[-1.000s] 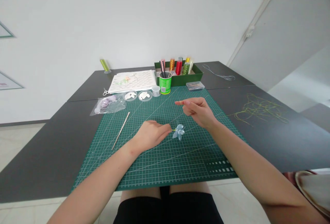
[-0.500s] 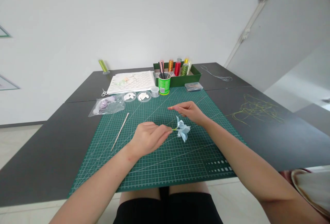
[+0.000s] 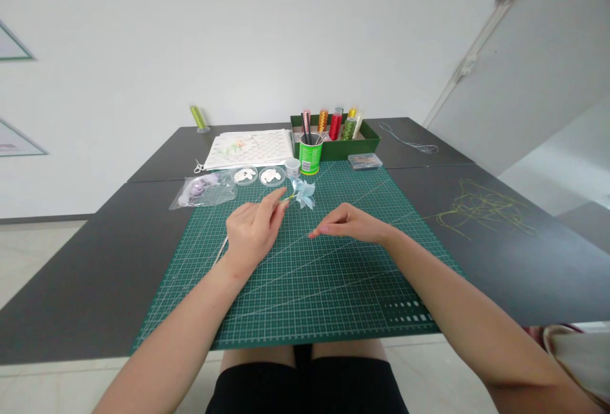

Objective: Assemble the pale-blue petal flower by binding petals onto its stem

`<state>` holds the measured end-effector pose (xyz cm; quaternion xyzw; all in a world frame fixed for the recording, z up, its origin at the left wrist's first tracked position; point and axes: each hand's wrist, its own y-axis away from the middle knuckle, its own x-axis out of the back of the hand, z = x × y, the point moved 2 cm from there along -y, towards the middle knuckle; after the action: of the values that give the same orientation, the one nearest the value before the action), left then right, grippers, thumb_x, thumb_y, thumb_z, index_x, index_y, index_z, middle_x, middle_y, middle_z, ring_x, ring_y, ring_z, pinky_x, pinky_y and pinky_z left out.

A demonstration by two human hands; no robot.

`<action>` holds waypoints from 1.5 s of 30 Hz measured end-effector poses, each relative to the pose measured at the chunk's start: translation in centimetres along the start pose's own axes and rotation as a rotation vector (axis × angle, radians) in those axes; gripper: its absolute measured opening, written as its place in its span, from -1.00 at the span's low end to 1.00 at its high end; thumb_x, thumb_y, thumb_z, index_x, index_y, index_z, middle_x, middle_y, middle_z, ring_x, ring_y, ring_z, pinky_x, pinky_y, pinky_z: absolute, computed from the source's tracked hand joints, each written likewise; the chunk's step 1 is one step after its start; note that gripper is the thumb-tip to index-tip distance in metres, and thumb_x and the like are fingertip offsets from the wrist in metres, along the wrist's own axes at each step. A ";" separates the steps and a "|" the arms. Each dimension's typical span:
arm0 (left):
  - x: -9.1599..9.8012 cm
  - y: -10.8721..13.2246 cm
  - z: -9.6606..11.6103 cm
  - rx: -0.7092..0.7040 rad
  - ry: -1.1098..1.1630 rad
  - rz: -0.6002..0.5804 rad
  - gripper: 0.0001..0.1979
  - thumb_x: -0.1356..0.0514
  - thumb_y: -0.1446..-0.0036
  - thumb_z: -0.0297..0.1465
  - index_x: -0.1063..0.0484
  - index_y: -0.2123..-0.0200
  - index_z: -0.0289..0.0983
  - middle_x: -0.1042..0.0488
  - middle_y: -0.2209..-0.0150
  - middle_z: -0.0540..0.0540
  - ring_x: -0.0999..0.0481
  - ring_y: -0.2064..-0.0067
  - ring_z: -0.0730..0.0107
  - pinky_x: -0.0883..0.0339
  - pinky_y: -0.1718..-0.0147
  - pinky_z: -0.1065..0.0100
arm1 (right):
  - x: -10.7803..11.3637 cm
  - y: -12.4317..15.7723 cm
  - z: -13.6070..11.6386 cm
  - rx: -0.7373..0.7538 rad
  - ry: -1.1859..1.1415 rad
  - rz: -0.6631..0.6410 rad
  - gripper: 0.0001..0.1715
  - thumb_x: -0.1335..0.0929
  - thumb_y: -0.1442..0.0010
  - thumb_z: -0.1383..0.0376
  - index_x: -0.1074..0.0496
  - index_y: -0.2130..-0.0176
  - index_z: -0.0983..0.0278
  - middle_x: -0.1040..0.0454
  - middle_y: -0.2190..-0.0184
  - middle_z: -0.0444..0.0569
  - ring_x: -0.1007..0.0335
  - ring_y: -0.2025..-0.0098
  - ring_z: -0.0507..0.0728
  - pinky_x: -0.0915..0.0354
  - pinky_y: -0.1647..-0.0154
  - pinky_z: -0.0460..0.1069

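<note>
Between the thumb and fingers of my left hand [image 3: 252, 230] is the thin yellow-green stem of a pale blue artificial flower [image 3: 304, 193]. Its petals point away from me, up over the mat. My right hand [image 3: 350, 222] is to the right and a little nearer me, thumb and fingertips pressed together in a pinch. Whatever is between those fingertips is too fine to make out. Both hands are above a green cutting mat [image 3: 309, 300]. A thin metal tool [image 3: 220, 250] lies partly hidden behind my left hand.
Behind the hands stand a green can [image 3: 311, 157] with tools and a green box [image 3: 355, 147] of thread spools. Two dishes of white pieces [image 3: 271, 176], a plastic bag [image 3: 204, 190], scissors [image 3: 199, 166] and paper sheets [image 3: 248, 149] lie left. Tangled yellow-green thread [image 3: 486, 207] lies right.
My left hand has tilted up and carried the flower left and away from me. My right hand has come lower, nearer me, still pinched. The view has shifted slightly.
</note>
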<state>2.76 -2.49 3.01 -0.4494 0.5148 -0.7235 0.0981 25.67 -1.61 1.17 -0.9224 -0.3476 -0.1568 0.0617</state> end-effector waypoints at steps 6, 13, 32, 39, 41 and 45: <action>-0.7 0.1 0.2 0.281 0.234 -0.091 -0.84 -0.14 -0.33 -0.35 -0.49 0.12 -0.23 -0.64 0.44 0.05 -0.55 0.51 0.49 -0.33 0.42 0.44 | -0.6 -0.2 0.7 -0.010 -0.228 -0.031 -0.54 -0.40 -0.20 0.00 -0.62 0.20 0.33 -0.01 0.67 -0.29 0.16 0.57 -0.06 0.09 0.55 -0.09; -1.4 -0.5 -0.9 0.709 0.649 -0.081 -0.82 -0.19 -0.25 -0.28 -0.49 0.22 -0.27 -0.60 0.52 0.03 -0.46 0.62 0.51 -0.35 0.53 0.47 | 0.1 -0.6 0.7 -0.024 -0.573 0.298 -0.51 -0.26 -0.28 -0.06 -0.46 0.20 0.29 0.00 0.65 -0.30 0.21 0.64 -0.05 0.18 0.62 -0.08; -3.8 0.5 0.9 0.980 1.495 -0.344 -0.73 -0.36 -0.06 -0.21 -0.44 0.34 -0.27 -0.47 0.54 0.07 -0.21 0.63 0.66 -0.08 0.63 0.55 | -3.7 -0.1 -2.3 0.190 -0.231 0.442 -0.78 -0.33 -0.26 0.18 -0.50 0.26 0.25 -0.43 0.49 -0.14 -0.30 0.43 0.02 -0.24 0.30 -0.01; -4.6 1.1 1.2 0.916 1.435 -0.329 -0.74 -0.35 -0.10 -0.23 -0.48 0.25 -0.29 -0.48 0.53 0.07 -0.25 0.62 0.65 -0.12 0.62 0.55 | -6.4 -0.7 -1.6 0.062 -0.938 0.267 -0.82 -0.43 -0.20 0.19 -0.49 0.29 0.28 -0.03 0.73 -0.37 0.18 0.67 -0.11 -0.07 0.56 -0.12; -4.6 1.2 1.3 0.906 1.431 -0.338 -0.73 -0.35 -0.10 -0.22 -0.48 0.25 -0.30 -0.49 0.52 0.06 -0.27 0.62 0.64 -0.13 0.61 0.54 | -6.4 -0.8 -1.6 0.067 -0.927 0.317 -0.81 -0.45 -0.17 0.19 -0.50 0.33 0.28 -0.01 0.75 -0.38 0.20 0.68 -0.12 -0.05 0.57 -0.13; -4.6 1.2 1.2 0.936 1.418 -0.328 -0.70 -0.36 -0.08 -0.20 -0.48 0.25 -0.30 -0.50 0.53 0.04 -0.26 0.62 0.63 -0.13 0.61 0.53 | -5.8 -0.7 -1.5 0.095 -0.885 0.432 -0.79 -0.49 -0.11 0.18 -0.51 0.38 0.28 -0.03 0.76 -0.38 0.18 0.69 -0.12 -0.04 0.58 -0.12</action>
<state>5.92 -0.99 -0.48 0.1261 0.0324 -0.9756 -0.1766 20.71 -4.99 0.69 -0.9477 -0.1480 0.2821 -0.0189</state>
